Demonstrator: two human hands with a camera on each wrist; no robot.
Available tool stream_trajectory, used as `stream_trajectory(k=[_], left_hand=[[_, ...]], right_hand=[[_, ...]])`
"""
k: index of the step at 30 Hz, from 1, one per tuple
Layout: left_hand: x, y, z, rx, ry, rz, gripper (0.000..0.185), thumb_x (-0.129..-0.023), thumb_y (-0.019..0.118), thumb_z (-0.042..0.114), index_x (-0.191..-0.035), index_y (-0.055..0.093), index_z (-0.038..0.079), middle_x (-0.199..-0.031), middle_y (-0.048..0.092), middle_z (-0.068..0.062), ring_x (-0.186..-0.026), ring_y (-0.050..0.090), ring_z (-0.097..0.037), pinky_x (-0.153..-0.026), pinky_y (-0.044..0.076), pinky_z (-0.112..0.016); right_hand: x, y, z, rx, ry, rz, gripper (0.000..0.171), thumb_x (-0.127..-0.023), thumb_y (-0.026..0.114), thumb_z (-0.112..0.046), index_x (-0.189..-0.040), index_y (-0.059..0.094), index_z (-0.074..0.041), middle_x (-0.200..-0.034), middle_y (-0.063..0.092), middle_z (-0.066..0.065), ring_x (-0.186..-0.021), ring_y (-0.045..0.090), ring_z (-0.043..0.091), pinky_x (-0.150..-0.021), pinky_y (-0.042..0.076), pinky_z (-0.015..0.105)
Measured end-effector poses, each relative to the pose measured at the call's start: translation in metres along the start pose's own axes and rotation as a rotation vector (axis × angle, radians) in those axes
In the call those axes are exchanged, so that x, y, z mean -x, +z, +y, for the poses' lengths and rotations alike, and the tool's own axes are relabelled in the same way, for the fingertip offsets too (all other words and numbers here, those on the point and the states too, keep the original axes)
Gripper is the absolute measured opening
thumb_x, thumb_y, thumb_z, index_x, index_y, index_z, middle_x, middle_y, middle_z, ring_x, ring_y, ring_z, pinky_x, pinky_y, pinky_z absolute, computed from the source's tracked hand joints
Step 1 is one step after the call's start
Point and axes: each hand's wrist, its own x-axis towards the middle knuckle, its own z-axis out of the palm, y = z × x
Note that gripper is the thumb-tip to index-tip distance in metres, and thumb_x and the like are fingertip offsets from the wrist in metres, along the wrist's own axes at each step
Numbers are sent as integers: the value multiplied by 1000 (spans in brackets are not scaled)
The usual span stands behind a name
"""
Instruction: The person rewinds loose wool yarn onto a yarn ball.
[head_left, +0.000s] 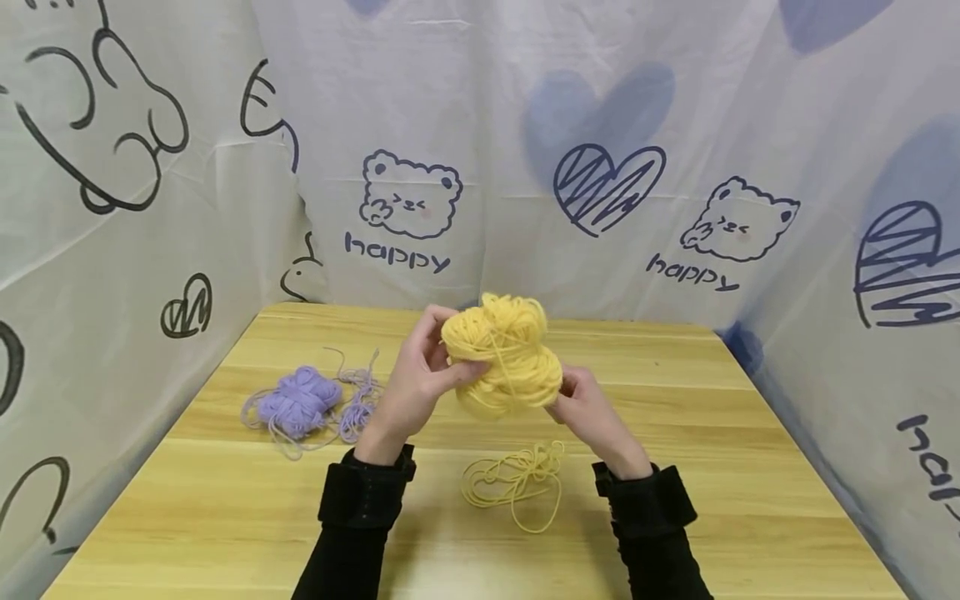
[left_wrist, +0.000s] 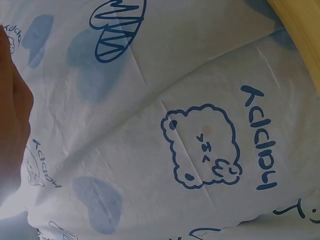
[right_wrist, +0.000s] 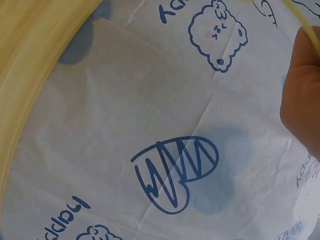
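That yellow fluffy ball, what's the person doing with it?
A person holds a yellow yarn ball up over a wooden table with both hands. The left hand grips its side, fingers curled around it, and the right hand holds it from below. A loose yellow strand lies tangled on the table beneath. A purple yarn bundle sits off to the left, untouched.

purple yarn [head_left: 298, 402] clutters table [head_left: 750, 467] left; right side open.
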Motion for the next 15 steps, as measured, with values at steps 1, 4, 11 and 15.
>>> stream_trajectory(k=[1,4,11,15], left_hand=[[-1,1,1,4,-5,30,44,-83,64,-7,-117,43,12,-120,54,-6,-107,61,-17,-89,56,-29],[-2,2,0,-6,-2,129,42,-84,64,-6,-116,42,12,-120,53,-5,-108,59,-17,-90,54,-28],[-6,4,-6,-193,31,318,46,-82,72,0,-117,42,4,-115,52,-4,-103,57,-19,-85,56,-27],[-7,5,-12,-370,52,312,48,-78,77,2,-114,46,2,-112,55,-9,-98,55,-20,-82,55,-31]], right_hand=[[0,0,0,11,3,-10,16,-99,53,-16,-92,63,-6,-54,31,-4,-46,24,11,-45,25,26],[0,1,-2,53,16,-31,23,-99,54,-22,-91,65,-4,-55,36,-3,-47,26,13,-45,26,29],[3,2,-9,128,-35,-64,20,-96,59,-18,-86,69,-4,-66,53,-3,-55,35,9,-51,34,26],[9,1,-16,123,-56,-82,17,-95,60,-17,-88,70,-4,-77,66,-3,-60,43,5,-56,40,23]])
